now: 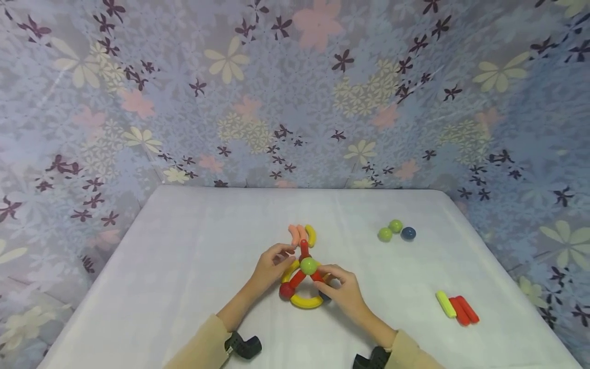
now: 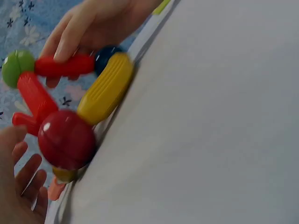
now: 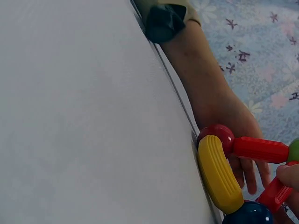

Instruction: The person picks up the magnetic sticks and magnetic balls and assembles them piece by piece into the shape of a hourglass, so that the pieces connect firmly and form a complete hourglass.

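Observation:
In the middle of the table stands a pyramid-like figure of toy rods and balls. Curved yellow rods (image 1: pixel 306 302) form its base, with a dark red ball (image 2: pixel 67 139) and a dark blue ball (image 3: pixel 247 213) at two corners. Straight red rods (image 3: pixel 260 149) slope up to a green ball (image 1: pixel 309 266) on top. My right hand (image 1: pixel 343 291) pinches the red rod (image 2: pixel 65 66) on the right side between thumb and fingers. To the left, my left hand (image 1: pixel 271 266) has its fingers loosely spread close to another red rod (image 1: pixel 304 248) that points away at the back.
Behind the figure lie two salmon curved rods (image 1: pixel 294 234) and a yellow curved rod (image 1: pixel 311 235). Two green balls (image 1: pixel 385 234) and a dark blue ball (image 1: pixel 408 233) sit at the back right. Further right are a yellow-green rod (image 1: pixel 445 304) and two red rods (image 1: pixel 467 309).

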